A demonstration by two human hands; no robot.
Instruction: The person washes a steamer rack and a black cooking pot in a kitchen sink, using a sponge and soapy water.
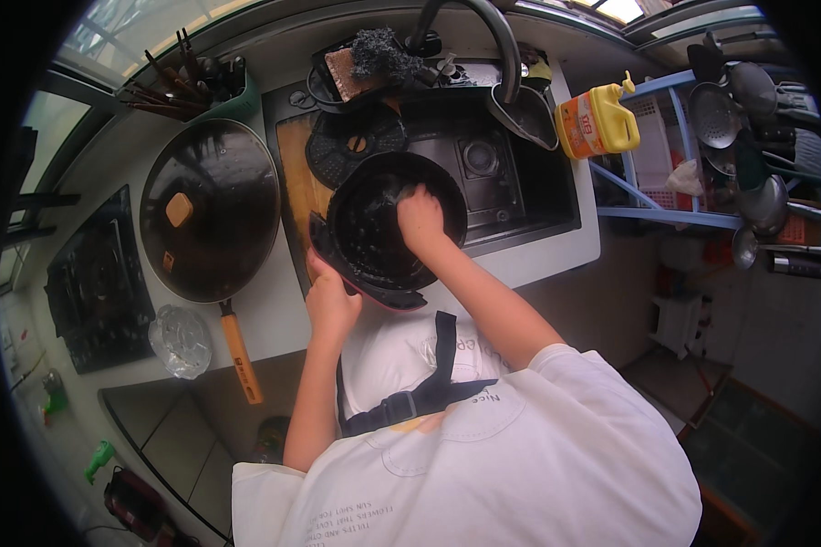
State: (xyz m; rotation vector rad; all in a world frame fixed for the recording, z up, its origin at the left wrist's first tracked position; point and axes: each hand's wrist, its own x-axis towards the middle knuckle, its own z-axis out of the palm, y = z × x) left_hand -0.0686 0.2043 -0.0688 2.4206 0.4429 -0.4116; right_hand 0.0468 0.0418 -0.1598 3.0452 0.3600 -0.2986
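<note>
A round black pot point(383, 232) with a wide flared rim and a reddish outer edge leans over the sink's near left side. My left hand point(332, 301) grips its rim at the lower left. Inside the pot is my right hand point(422, 215), fingers curled down towards the inner wall. Something small and pale shows at those fingertips, too blurred to name. Whitish wet spots or suds mark the pot's dark inside. Behind it lies a round black perforated plate point(335, 154) with a hole in its centre, partly over a wooden board point(294, 147).
The black sink point(527, 212) has a drain point(480, 158) and a curved faucet point(506, 34). A lidded pan point(212, 205) stands left, its wooden handle past the counter edge. A yellow detergent jug point(598, 123) stands right. Steel wool point(383, 55) and a sponge point(349, 74) sit behind.
</note>
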